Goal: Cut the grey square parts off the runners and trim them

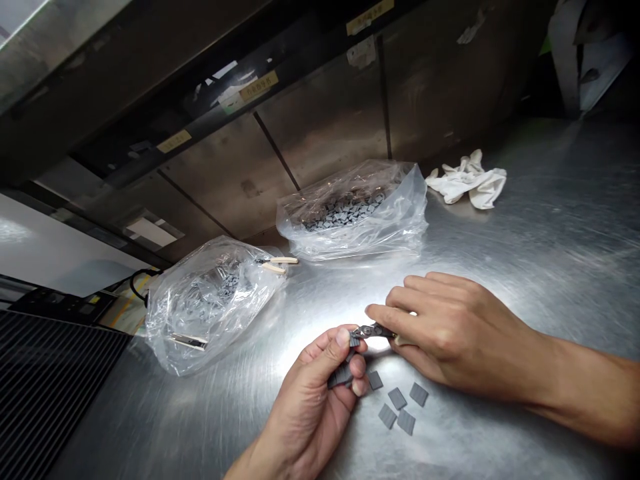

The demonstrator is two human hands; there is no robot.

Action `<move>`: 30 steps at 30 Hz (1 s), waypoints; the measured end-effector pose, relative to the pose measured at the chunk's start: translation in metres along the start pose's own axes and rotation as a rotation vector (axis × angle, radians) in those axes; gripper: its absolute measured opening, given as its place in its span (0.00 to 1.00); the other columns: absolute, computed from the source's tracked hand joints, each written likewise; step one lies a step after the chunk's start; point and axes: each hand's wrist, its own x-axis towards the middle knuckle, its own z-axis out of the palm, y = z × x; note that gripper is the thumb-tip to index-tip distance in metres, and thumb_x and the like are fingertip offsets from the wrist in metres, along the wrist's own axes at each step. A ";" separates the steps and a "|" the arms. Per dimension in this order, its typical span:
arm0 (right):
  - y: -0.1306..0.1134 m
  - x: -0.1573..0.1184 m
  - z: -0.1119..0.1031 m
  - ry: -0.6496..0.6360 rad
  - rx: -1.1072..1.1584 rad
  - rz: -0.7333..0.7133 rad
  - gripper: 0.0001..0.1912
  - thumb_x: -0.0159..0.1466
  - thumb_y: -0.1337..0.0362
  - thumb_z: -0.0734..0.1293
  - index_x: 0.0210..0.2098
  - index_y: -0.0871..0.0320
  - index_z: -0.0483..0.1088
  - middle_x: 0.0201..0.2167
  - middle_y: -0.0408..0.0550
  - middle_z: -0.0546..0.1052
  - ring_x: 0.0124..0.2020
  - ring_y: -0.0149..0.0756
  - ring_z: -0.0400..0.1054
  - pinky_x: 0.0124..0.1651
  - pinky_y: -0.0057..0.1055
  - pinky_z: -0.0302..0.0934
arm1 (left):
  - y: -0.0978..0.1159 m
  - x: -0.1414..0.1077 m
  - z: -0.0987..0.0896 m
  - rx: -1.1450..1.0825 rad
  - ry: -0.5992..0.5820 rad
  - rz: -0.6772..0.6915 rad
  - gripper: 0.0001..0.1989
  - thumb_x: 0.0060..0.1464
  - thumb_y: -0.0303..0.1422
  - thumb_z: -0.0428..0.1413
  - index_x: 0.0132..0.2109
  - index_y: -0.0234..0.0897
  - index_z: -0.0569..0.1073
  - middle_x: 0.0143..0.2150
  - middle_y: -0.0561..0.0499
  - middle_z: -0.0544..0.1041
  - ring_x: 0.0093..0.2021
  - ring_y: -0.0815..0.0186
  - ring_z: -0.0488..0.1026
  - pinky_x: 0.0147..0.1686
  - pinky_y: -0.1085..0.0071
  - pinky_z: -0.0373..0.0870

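My left hand [320, 400] is closed around several small grey ribbed square pieces [340, 375], with one piece [354, 340] pinched between thumb and forefinger. In my right hand [445, 327] is a pair of cutting pliers [373, 330], its jaws touching the edge of that pinched piece. The plier handles are mostly hidden under my fingers. On the metal table below my hands lie several loose grey squares [397, 399] of the same kind.
Behind my hands stands a clear plastic bag [400, 233] full of grey pieces. Another bag [200, 320] at left holds more, with cream-handled pliers [283, 261] at its edge. A crumpled white glove [470, 180] lies back right. A metal wall [330, 147] closes the rear.
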 end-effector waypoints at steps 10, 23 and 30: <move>-0.001 0.001 0.001 -0.013 -0.032 -0.013 0.07 0.63 0.71 0.64 0.33 0.56 0.73 0.25 0.42 0.69 0.26 0.38 0.60 0.31 0.37 0.43 | 0.001 0.003 0.000 0.001 0.019 0.001 0.09 0.49 0.29 0.70 0.36 0.28 0.80 0.30 0.50 0.75 0.26 0.75 0.68 0.26 0.79 0.68; 0.001 -0.002 0.001 -0.034 0.085 0.057 0.06 0.60 0.70 0.67 0.36 0.56 0.75 0.27 0.42 0.71 0.29 0.37 0.64 0.33 0.36 0.48 | 0.002 0.001 0.003 0.022 0.021 0.019 0.06 0.53 0.28 0.67 0.37 0.28 0.81 0.32 0.50 0.75 0.27 0.76 0.67 0.26 0.79 0.68; -0.001 -0.002 0.003 -0.081 0.109 0.065 0.06 0.58 0.71 0.67 0.34 0.55 0.73 0.28 0.43 0.71 0.30 0.38 0.62 0.35 0.36 0.49 | 0.002 0.001 0.001 0.007 0.044 0.006 0.08 0.52 0.28 0.68 0.39 0.28 0.81 0.28 0.52 0.72 0.27 0.75 0.67 0.27 0.80 0.68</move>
